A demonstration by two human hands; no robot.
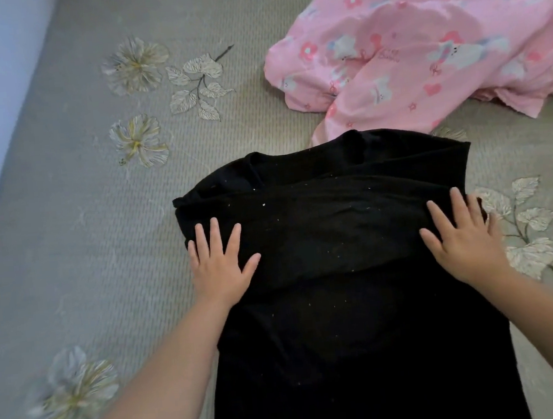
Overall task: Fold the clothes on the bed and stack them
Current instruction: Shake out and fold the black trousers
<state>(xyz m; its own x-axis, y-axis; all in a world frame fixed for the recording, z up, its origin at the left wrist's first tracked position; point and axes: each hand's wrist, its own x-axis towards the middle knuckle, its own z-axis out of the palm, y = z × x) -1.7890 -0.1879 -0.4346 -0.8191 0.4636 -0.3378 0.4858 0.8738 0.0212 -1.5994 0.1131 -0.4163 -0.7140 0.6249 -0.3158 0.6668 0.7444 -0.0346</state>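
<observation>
Both hands flat on a black garment at centre frame.

I see the left hand (218,264) and right hand (461,240) pressing the black garment (331,238) with fingers straight and spread wide, holding nothing. It lies on the bed (84,209), running to the lower edge. A crumpled pink garment (422,53) sits upper right, just beyond it.

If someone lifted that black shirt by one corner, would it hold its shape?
Probably not. The black shirt lies in soft folds and follows the bed, so it would likely droop. It looks thin, so likely light. Both flat hands pressing it suggest it shifts easily.
</observation>
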